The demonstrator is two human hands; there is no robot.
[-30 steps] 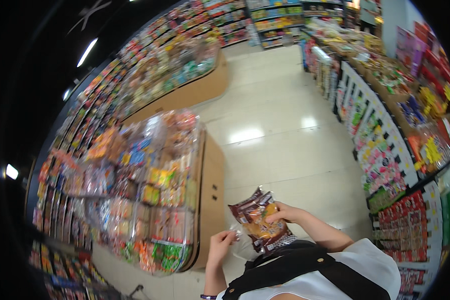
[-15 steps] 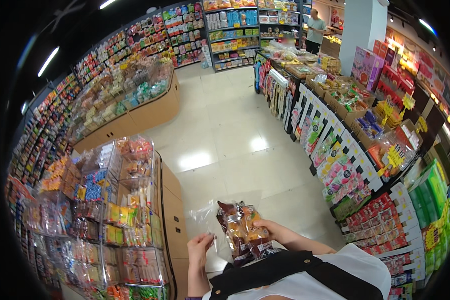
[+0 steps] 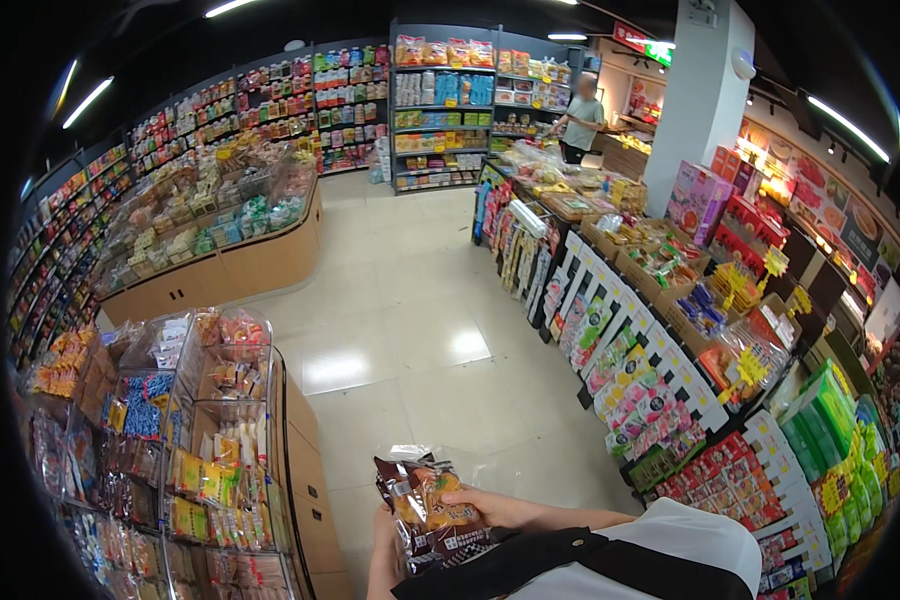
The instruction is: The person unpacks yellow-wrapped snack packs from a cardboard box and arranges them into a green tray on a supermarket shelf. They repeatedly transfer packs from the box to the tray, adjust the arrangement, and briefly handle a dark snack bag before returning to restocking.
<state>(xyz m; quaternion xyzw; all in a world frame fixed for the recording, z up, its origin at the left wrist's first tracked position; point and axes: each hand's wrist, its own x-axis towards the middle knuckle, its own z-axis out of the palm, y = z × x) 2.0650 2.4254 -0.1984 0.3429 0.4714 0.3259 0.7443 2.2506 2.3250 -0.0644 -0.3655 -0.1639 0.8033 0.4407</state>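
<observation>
Low in front of my body, my right hand (image 3: 475, 507) grips a dark brown snack packet (image 3: 432, 510) with orange-yellow food pictured on it. Its fingers lie across the packet's front and right side. More than one packet may be bunched here; the overlap hides it. Against the packet's left edge is my left hand (image 3: 382, 528), with its fingers hidden behind the wrapper. A thin clear plastic bag (image 3: 407, 452) shows above the packet's top edge and spreads faintly to the right.
Close on my left stands a wooden display stand (image 3: 295, 470) with clear bins of wrapped snacks. Another wooden island (image 3: 220, 275) lies beyond it. A long counter with hanging packets (image 3: 625, 400) runs along my right. Tiled floor (image 3: 400, 330) stretches between them. A person (image 3: 582, 120) stands far off.
My left hand, earlier pinching the clear bag away from the packet, has come in against the packet's left side. The view has tilted up and shifted right.
</observation>
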